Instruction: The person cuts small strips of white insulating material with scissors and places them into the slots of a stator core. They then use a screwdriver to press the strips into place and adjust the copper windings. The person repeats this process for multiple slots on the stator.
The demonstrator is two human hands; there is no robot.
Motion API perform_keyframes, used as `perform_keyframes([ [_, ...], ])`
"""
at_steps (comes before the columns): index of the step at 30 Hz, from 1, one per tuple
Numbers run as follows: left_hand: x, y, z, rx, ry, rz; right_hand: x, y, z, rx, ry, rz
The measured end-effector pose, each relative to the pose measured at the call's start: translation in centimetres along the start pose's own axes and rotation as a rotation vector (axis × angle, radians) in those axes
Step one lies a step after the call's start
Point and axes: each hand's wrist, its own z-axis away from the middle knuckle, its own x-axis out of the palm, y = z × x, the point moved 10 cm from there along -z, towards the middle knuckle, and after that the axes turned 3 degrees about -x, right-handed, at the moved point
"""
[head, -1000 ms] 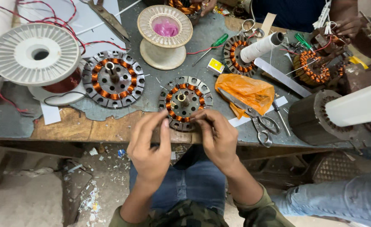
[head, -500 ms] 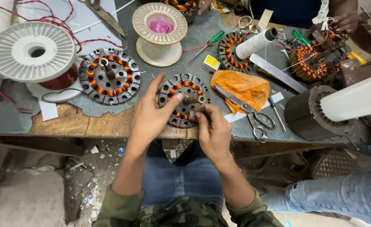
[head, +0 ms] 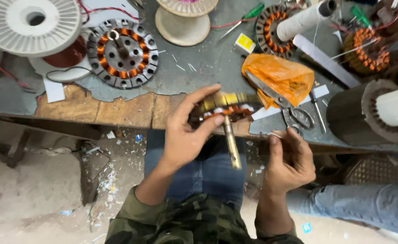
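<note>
Two hands up: our left hand (head: 187, 131) has its grip clamped on the tilted stator (head: 221, 110) over the counter (head: 117, 108) edge, while our right hand (head: 289, 160) curls loosely just beside it, holding nothing we can make out.

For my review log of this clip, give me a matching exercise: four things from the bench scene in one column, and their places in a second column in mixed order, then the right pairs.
Things:
1. scissors
2. green screwdriver
3. wound stator
4. large white spool

Places:
A. held tilted at the bench edge by the left hand
B. far left of the bench
C. blades lying across the orange bag
D. top of the bench, beside the cream spool

Pairs: 1-C, 2-D, 3-A, 4-B
</note>
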Motion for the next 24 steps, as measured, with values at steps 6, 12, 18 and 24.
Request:
perform_keyframes([
  [6,2.4,3.2,1.2,0.257,-0.169,-0.434,1.1,-5.6,-0.2,-0.519,-0.134,0.109],
  [12,3.3,3.5,1.4,0.258,-0.209,-0.480,2.8,-7.7,-0.1,-0.646,-0.254,0.069],
  [18,3.3,2.9,1.3,0.252,-0.230,-0.490,3.7,-7.7,0.0,-0.625,-0.381,0.136],
  [24,3.6,3.0,0.9,0.243,-0.268,-0.484,3.8,-7.5,-0.4,-0.622,-0.382,0.112],
])
